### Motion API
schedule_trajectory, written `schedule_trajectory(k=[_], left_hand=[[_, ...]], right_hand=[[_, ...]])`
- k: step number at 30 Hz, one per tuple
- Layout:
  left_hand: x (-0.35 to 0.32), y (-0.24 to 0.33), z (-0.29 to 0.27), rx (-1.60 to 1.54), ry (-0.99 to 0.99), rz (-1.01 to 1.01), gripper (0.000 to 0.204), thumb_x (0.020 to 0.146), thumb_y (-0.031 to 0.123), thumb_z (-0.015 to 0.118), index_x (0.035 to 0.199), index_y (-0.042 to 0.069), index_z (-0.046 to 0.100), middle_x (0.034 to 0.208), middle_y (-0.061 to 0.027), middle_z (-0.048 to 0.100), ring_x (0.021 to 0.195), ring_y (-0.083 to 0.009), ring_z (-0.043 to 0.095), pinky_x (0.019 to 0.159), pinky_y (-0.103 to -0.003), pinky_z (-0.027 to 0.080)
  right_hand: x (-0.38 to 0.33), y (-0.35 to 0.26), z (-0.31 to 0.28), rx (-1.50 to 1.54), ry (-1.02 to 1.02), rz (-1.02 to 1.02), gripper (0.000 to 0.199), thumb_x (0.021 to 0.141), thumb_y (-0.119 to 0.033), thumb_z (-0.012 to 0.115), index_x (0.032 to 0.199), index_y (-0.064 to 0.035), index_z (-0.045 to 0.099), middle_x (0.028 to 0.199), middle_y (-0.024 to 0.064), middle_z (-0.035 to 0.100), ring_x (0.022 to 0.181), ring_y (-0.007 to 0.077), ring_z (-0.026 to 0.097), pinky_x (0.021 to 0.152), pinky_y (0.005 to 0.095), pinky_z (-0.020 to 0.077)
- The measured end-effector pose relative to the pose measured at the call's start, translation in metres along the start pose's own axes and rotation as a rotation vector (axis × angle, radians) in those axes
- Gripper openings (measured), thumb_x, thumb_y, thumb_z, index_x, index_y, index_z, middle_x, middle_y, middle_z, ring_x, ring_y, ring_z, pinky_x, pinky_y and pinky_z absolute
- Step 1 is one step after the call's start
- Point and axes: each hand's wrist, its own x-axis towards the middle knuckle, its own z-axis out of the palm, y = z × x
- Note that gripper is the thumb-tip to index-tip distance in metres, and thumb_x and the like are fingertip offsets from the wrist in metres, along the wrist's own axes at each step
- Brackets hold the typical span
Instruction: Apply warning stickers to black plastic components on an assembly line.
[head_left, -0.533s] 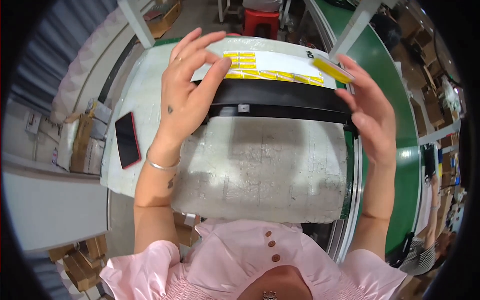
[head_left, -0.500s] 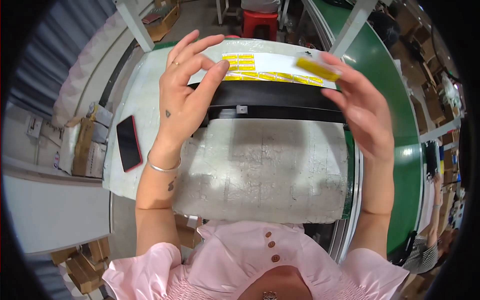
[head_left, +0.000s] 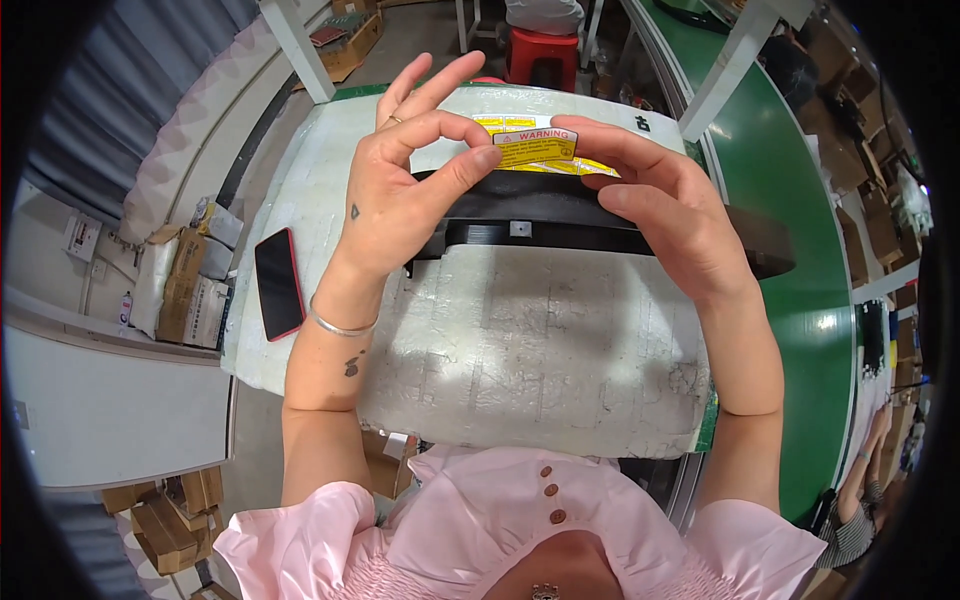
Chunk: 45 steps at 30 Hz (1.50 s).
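In front of me is a small yellow label (head_left: 538,147) with a white header and red and black print. The thumb and forefinger of my left hand (head_left: 410,175) pinch its left end, other fingers raised. My right hand (head_left: 675,190) has its forefinger against the back of the label's right end, its thumb apart below. Beneath the label lies a long black bar-shaped part (head_left: 560,200), with a small light metal tab (head_left: 521,229) on its near side. Behind the bar a sheet of yellow labels (head_left: 597,168) shows, partly hidden by my hands.
A plastic-wrapped pale work surface (head_left: 520,350) bears a black phone with a red edge (head_left: 278,284) at left. A green conveyor belt (head_left: 800,330) runs along the right. Cardboard boxes (head_left: 180,290) stand at left, a red stool (head_left: 541,58) at the far side.
My right hand has moved left, bringing the label between my hands. My left finger and thumb now meet its left end. The view has shifted slightly.
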Motion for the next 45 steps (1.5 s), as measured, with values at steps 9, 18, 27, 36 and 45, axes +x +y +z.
schedule_trajectory(k=[9,18,27,36,45], left_hand=[[-0.002,-0.005,-0.001,-0.127,0.009,-0.073,0.009,0.079,0.017,0.074,0.081,0.011,0.069,0.139,-0.0119,0.053,0.14,-0.0324,0.026,0.115,-0.046,0.012],[-0.002,-0.006,-0.002,-0.126,-0.043,-0.111,0.011,0.078,0.016,0.074,0.085,0.009,0.071,0.136,-0.0129,0.056,0.14,-0.0319,0.027,0.114,-0.044,0.017],[-0.003,-0.002,0.003,-0.096,0.019,-0.129,0.008,0.076,0.014,0.075,0.08,0.008,0.072,0.129,-0.0142,0.06,0.137,-0.0317,0.033,0.111,-0.043,0.023],[-0.007,0.008,0.001,0.226,-0.117,-0.055,0.009,0.069,0.011,0.075,0.07,0.008,0.066,0.123,-0.0129,0.064,0.131,-0.0335,0.041,0.11,-0.045,0.028],[-0.014,0.014,0.001,0.2,-0.14,-0.105,0.011,0.068,0.01,0.075,0.069,0.007,0.065,0.122,-0.0097,0.065,0.129,-0.0335,0.043,0.106,-0.042,0.033]], right_hand=[[0.021,0.009,-0.016,-0.133,0.157,-0.159,0.038,0.086,-0.013,0.069,0.121,-0.006,0.058,0.132,0.015,0.048,0.114,0.0178,0.053,0.096,0.0285,0.0445],[0.033,0.014,-0.008,-0.318,0.097,-0.097,0.023,0.089,-0.028,0.069,0.088,-0.0048,0.068,0.123,0.0078,0.057,0.096,0.0121,0.059,0.085,0.0245,0.0445],[0.037,0.021,-0.004,-0.359,0.134,-0.062,0.023,0.086,-0.026,0.07,0.082,-0.0036,0.067,0.118,0.0079,0.059,0.093,0.0118,0.06,0.08,0.0257,0.0456],[0.031,0.022,0.004,-0.525,0.069,-0.13,0.021,0.079,-0.015,0.068,0.07,0.0033,0.061,0.105,0.0171,0.065,0.108,0.0214,0.06,0.085,0.0312,0.0472],[0.023,0.02,0.012,-0.586,0.074,-0.129,0.024,0.078,-0.015,0.066,0.068,0.0047,0.057,0.101,0.018,0.066,0.108,0.0226,0.06,0.091,0.034,0.0465]])
